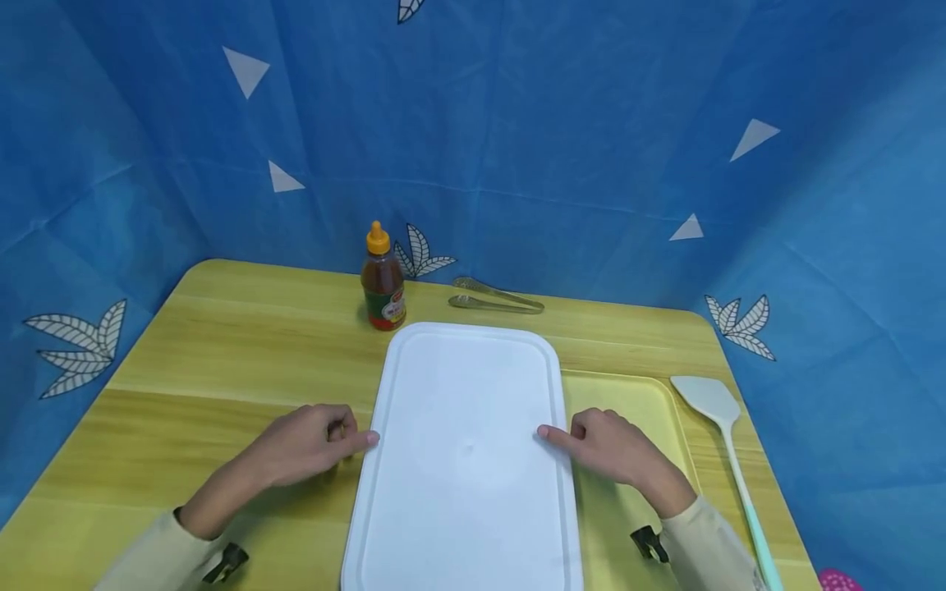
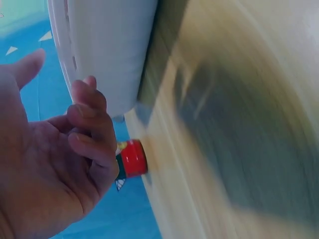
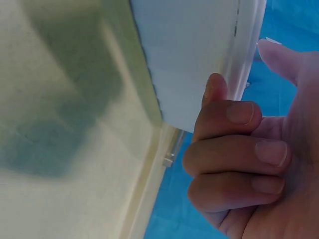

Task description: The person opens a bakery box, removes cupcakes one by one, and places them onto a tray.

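Observation:
A white rectangular lid (image 1: 466, 410) tops a deep white box, whose side wall (image 2: 107, 50) shows in the left wrist view. My left hand (image 1: 314, 443) is at the lid's left edge, thumb tip on the rim and fingers curled under it. On the opposite edge my right hand (image 1: 609, 443) grips the rim, its thumb lying over the top and its index finger below, against the box wall (image 3: 184, 55) in the right wrist view. The remaining fingers of both hands are curled beside the box.
A pale yellow tray (image 1: 628, 394) lies right of the box, partly hidden by it. Beyond it is a white spatula (image 1: 713, 402) with a mint handle. A sauce bottle (image 1: 383, 287) and metal tongs (image 1: 495, 297) are at the back, before a blue curtain (image 1: 473, 123).

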The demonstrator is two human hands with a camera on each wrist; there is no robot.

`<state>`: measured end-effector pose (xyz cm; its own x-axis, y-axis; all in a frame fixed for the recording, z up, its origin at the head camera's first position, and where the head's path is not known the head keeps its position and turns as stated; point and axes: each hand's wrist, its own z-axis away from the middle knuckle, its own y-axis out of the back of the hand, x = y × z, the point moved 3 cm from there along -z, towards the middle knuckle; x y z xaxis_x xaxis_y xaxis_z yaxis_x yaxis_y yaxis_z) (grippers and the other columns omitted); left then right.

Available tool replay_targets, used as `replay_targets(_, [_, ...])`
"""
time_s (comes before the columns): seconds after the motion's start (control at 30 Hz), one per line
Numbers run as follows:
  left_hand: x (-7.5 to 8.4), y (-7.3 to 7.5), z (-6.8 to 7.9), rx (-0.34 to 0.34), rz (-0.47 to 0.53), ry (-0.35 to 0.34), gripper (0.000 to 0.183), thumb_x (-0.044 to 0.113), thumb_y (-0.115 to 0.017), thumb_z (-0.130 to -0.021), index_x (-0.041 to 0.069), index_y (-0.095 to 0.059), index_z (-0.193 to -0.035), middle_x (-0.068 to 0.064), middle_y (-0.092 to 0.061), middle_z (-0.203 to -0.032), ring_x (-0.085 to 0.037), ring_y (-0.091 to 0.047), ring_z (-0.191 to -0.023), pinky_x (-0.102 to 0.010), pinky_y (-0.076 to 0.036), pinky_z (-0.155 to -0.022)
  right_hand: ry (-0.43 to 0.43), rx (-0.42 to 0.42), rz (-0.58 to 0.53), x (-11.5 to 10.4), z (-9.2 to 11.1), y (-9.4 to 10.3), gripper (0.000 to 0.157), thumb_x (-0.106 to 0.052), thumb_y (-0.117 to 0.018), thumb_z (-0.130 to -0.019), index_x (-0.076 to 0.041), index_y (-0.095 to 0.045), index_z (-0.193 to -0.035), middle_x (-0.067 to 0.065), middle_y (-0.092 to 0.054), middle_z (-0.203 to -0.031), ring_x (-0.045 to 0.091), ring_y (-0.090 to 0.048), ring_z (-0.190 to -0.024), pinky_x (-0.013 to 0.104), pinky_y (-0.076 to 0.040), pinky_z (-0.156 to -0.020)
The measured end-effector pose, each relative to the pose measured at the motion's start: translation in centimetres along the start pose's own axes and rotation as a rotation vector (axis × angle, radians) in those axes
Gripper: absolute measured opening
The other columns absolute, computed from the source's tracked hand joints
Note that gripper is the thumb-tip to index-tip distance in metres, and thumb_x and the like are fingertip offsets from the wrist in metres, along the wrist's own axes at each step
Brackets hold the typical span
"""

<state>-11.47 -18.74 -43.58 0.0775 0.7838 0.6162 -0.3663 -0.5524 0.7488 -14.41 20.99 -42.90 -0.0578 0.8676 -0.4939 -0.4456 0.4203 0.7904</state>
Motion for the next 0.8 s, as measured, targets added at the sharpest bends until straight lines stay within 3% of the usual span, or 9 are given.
replay_targets(0.37, [0.6, -1.2, -0.1, 0.027, -0.054, 0.038, 0.052, 0.071, -0.052, -0.091, 0.023, -0.058, -0.075, 0.008, -0.051, -0.061, -0.009, -0.045, -0.052, -0.028, -0.038, -0.051, 0.089, 0.023, 0.0, 0.3, 0.2, -1.0, 0.056, -0.056, -0.055, -0.097, -0.017, -0.042, -0.059, -0.008, -0.032, -0.053, 0.008, -0.029, -0.049, 0.026, -0.029, -0.049])
replay_targets(0.8, [1.4, -1.4, -0.2, 0.043, -0.038, -0.025, 0.049, 0.064, -0.056, -0.094, 0.022, -0.054, -0.069, 0.009, -0.044, -0.057, -0.007, -0.041, -0.05, -0.026, -0.034, -0.05, 0.058, 0.005, -0.042, -0.1, 0.3, -1.2, 0.051, -0.042, -0.049, -0.104, -0.016, -0.044, -0.06, -0.005, -0.034, -0.053, 0.01, -0.03, -0.048, 0.028, -0.031, -0.048])
